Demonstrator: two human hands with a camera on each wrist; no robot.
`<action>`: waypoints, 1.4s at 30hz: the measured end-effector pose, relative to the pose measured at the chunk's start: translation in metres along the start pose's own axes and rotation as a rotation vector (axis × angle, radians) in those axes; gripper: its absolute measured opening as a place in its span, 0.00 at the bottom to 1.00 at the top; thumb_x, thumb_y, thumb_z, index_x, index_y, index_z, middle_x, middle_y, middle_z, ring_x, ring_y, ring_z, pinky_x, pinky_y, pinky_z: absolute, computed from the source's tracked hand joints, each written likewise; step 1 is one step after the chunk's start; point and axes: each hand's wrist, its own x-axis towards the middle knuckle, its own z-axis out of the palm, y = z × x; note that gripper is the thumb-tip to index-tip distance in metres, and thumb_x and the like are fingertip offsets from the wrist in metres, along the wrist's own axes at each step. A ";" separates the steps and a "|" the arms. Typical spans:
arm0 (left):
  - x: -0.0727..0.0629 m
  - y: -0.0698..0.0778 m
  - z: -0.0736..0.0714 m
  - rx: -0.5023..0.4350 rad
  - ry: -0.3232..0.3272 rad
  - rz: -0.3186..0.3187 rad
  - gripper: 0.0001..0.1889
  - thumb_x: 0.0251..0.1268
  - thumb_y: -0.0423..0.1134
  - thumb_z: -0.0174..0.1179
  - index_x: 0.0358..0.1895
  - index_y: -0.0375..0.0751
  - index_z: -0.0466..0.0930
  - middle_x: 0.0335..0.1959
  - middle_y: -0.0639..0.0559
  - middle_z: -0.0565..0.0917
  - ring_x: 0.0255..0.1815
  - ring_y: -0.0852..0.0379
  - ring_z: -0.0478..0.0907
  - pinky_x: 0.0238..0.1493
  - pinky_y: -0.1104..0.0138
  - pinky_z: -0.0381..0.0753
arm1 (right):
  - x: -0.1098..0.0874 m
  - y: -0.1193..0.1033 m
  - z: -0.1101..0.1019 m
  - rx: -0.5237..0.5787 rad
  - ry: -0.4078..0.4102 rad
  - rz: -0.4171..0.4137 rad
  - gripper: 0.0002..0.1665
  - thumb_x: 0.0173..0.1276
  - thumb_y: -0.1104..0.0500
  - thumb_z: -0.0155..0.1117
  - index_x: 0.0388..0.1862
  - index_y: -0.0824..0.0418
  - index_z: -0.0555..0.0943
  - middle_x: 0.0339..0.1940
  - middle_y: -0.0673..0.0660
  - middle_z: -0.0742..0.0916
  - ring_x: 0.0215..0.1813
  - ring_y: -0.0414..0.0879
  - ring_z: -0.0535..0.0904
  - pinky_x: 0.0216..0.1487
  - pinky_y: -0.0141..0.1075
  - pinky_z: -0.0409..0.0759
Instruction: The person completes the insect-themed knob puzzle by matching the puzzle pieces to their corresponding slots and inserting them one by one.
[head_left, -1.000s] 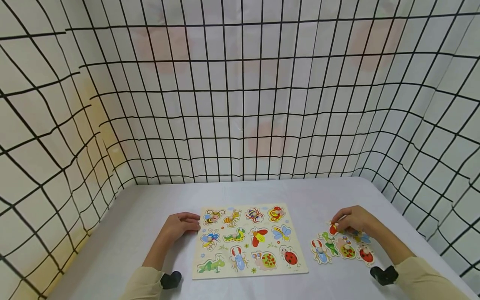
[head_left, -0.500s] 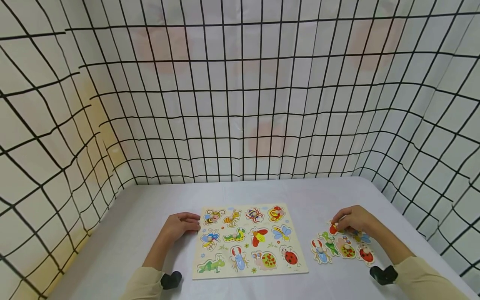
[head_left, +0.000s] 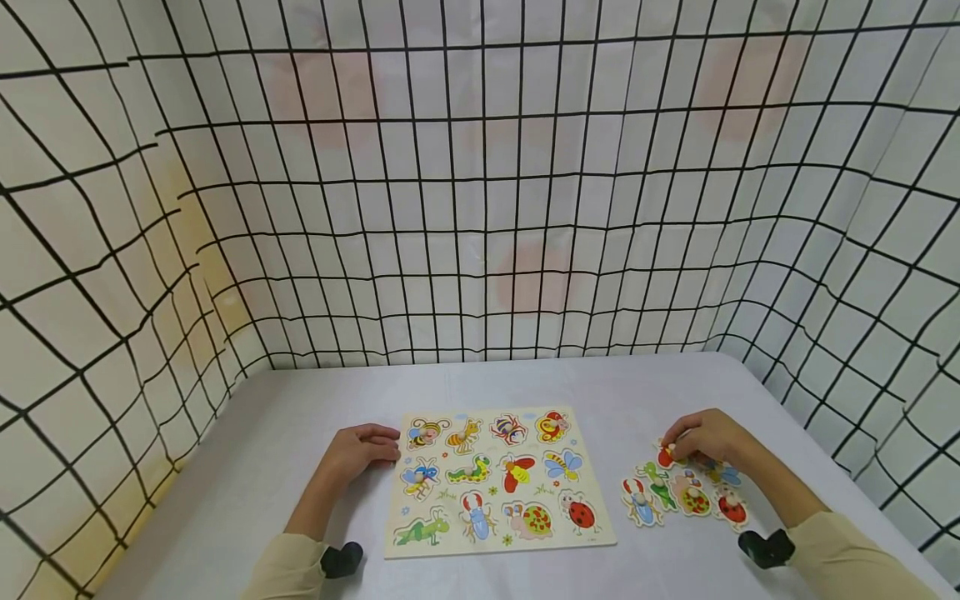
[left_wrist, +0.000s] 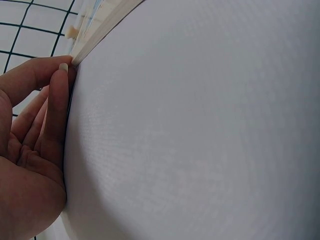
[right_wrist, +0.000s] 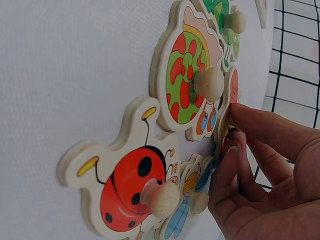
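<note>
A wooden insect puzzle board (head_left: pixel 491 500) lies flat in the head view, with knobbed pieces in its top row. My left hand (head_left: pixel 362 452) rests beside it, fingertips touching its left edge; in the left wrist view, thumb and index tips meet at the board's corner. At right, my right hand (head_left: pixel 708 442) pinches a red-winged insect puzzle piece (right_wrist: pixel 233 87) among loose pieces; its knob is hidden by the fingers. Close by lie a snail piece (right_wrist: pixel 185 75), a ladybug piece (right_wrist: pixel 132 182), a dragonfly piece (right_wrist: pixel 180 217), a grasshopper piece (head_left: pixel 660 487) and a stag beetle piece (head_left: pixel 641 502).
A white cloth covers the table (head_left: pixel 315 400). White walls with a black grid (head_left: pixel 487 200) enclose its back and sides. Dark wrist-worn devices (head_left: pixel 342 560) sit at both sleeve cuffs.
Almost nothing moves. The right hand shifts very slightly with the red-winged piece under its fingers; the left hand stays at the board's edge.
</note>
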 end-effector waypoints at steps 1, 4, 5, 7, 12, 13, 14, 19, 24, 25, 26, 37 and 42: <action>0.000 0.000 0.000 0.002 0.001 -0.001 0.13 0.59 0.32 0.70 0.48 0.38 0.87 0.34 0.49 0.91 0.32 0.55 0.85 0.39 0.69 0.82 | 0.000 -0.001 0.000 0.001 0.001 -0.001 0.12 0.57 0.62 0.68 0.41 0.63 0.88 0.35 0.54 0.88 0.34 0.48 0.77 0.34 0.39 0.76; 0.001 -0.001 0.000 0.006 0.003 -0.001 0.13 0.59 0.33 0.70 0.48 0.38 0.87 0.34 0.49 0.91 0.31 0.55 0.85 0.39 0.68 0.81 | 0.001 -0.003 -0.001 0.002 0.003 -0.002 0.13 0.58 0.62 0.68 0.42 0.63 0.88 0.35 0.54 0.88 0.35 0.48 0.77 0.35 0.39 0.76; 0.001 -0.001 0.000 0.007 0.003 -0.001 0.13 0.59 0.33 0.70 0.48 0.38 0.87 0.34 0.49 0.91 0.31 0.56 0.85 0.39 0.68 0.81 | 0.001 -0.003 -0.001 0.002 0.002 -0.003 0.13 0.59 0.62 0.68 0.43 0.63 0.88 0.36 0.55 0.89 0.35 0.48 0.77 0.35 0.39 0.77; 0.001 -0.002 -0.001 0.007 0.002 0.000 0.13 0.59 0.33 0.70 0.48 0.38 0.87 0.35 0.49 0.91 0.31 0.55 0.85 0.39 0.68 0.81 | 0.002 -0.005 -0.001 -0.001 0.002 -0.004 0.13 0.59 0.62 0.67 0.43 0.63 0.88 0.36 0.54 0.89 0.36 0.48 0.77 0.36 0.39 0.77; 0.002 -0.003 -0.001 0.002 0.004 -0.002 0.13 0.59 0.33 0.70 0.48 0.39 0.87 0.35 0.50 0.91 0.32 0.55 0.85 0.39 0.68 0.81 | 0.004 -0.009 0.000 0.015 -0.015 -0.035 0.13 0.60 0.62 0.68 0.44 0.62 0.88 0.39 0.54 0.89 0.38 0.48 0.78 0.37 0.39 0.79; 0.002 -0.004 -0.001 0.001 0.004 -0.001 0.13 0.59 0.33 0.70 0.48 0.39 0.87 0.35 0.50 0.91 0.32 0.55 0.85 0.39 0.68 0.81 | 0.004 -0.011 0.000 0.023 -0.020 -0.040 0.13 0.60 0.62 0.69 0.44 0.62 0.88 0.40 0.54 0.89 0.38 0.48 0.78 0.37 0.39 0.79; 0.002 -0.003 -0.001 0.000 0.005 -0.002 0.13 0.59 0.33 0.70 0.48 0.39 0.87 0.35 0.50 0.91 0.32 0.55 0.85 0.39 0.68 0.81 | 0.004 -0.013 0.000 0.026 -0.028 -0.052 0.13 0.60 0.62 0.69 0.44 0.62 0.88 0.40 0.55 0.89 0.39 0.48 0.78 0.38 0.39 0.79; 0.002 -0.003 -0.001 -0.004 0.004 0.006 0.14 0.58 0.34 0.71 0.48 0.39 0.87 0.36 0.50 0.90 0.32 0.56 0.85 0.39 0.68 0.81 | 0.005 -0.025 0.004 0.023 -0.048 -0.083 0.12 0.61 0.61 0.69 0.44 0.62 0.88 0.41 0.55 0.90 0.40 0.47 0.79 0.39 0.39 0.81; 0.001 -0.004 -0.001 -0.007 0.005 0.015 0.14 0.57 0.34 0.72 0.48 0.38 0.87 0.38 0.50 0.90 0.33 0.57 0.84 0.39 0.67 0.82 | 0.006 -0.039 0.012 0.005 -0.050 -0.113 0.10 0.59 0.62 0.71 0.41 0.61 0.88 0.36 0.53 0.90 0.36 0.47 0.80 0.37 0.40 0.81; 0.001 -0.004 -0.001 -0.011 0.005 0.016 0.14 0.57 0.34 0.72 0.48 0.38 0.87 0.38 0.49 0.90 0.33 0.56 0.84 0.39 0.67 0.82 | 0.006 -0.042 0.014 0.001 -0.051 -0.115 0.10 0.59 0.63 0.71 0.40 0.61 0.88 0.36 0.53 0.90 0.35 0.47 0.80 0.37 0.40 0.81; 0.001 -0.004 -0.001 -0.013 0.004 0.017 0.14 0.57 0.34 0.72 0.48 0.38 0.87 0.38 0.49 0.90 0.33 0.56 0.84 0.39 0.67 0.82 | 0.006 -0.046 0.015 0.000 -0.053 -0.119 0.09 0.59 0.63 0.71 0.40 0.61 0.88 0.35 0.53 0.90 0.35 0.46 0.80 0.37 0.40 0.81; 0.004 -0.005 -0.001 -0.018 0.008 0.010 0.13 0.57 0.32 0.71 0.47 0.38 0.87 0.39 0.46 0.90 0.33 0.54 0.85 0.37 0.68 0.83 | 0.010 -0.077 0.036 0.020 -0.083 -0.123 0.09 0.54 0.65 0.73 0.36 0.61 0.89 0.33 0.53 0.90 0.32 0.46 0.80 0.37 0.40 0.81; 0.005 -0.005 0.000 -0.009 0.012 0.005 0.13 0.57 0.32 0.71 0.47 0.39 0.88 0.38 0.48 0.90 0.33 0.55 0.84 0.37 0.68 0.82 | 0.008 -0.087 0.044 0.030 -0.101 -0.139 0.09 0.53 0.66 0.73 0.36 0.62 0.89 0.32 0.53 0.89 0.31 0.46 0.79 0.37 0.40 0.81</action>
